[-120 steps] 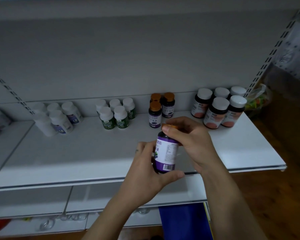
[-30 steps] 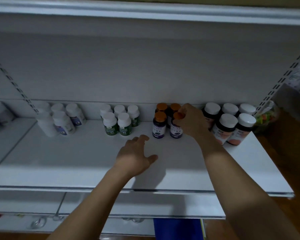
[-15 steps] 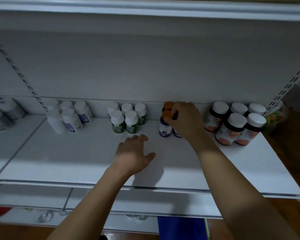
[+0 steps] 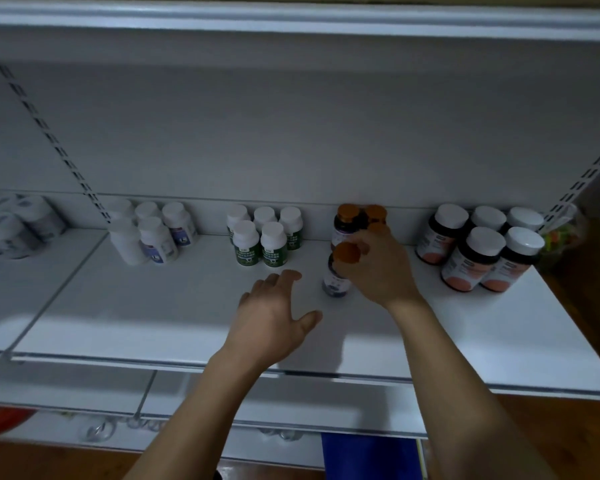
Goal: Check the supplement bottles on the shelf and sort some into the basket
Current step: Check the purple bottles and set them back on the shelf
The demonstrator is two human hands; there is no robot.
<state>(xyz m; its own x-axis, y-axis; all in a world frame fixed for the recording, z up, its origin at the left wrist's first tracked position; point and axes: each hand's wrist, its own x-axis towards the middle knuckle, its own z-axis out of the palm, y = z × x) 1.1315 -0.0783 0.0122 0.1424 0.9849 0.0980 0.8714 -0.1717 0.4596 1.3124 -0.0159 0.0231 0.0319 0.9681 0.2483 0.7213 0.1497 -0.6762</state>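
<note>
Right hand (image 4: pixel 378 268) pinches orange-capped bottle (image 4: pixel 336 277) round cap, on or just above shelf (image 4: pixel 153 323), 6 o'clock of matching bottles (image 4: pixel 347 221). Left hand (image 4: pixel 274 313) spread, empty, 7 o'clock of bottle. Likely light, rigid, smooth; body grip surer than cap.

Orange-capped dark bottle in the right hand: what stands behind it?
Behind the held orange-capped dark bottle, three similar bottles stand against the white back panel; the right hand covers most of two.

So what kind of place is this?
Likely a shop or pharmacy: a white retail shelf on slotted uprights, with supplement bottles grouped by kind along its back.
</note>
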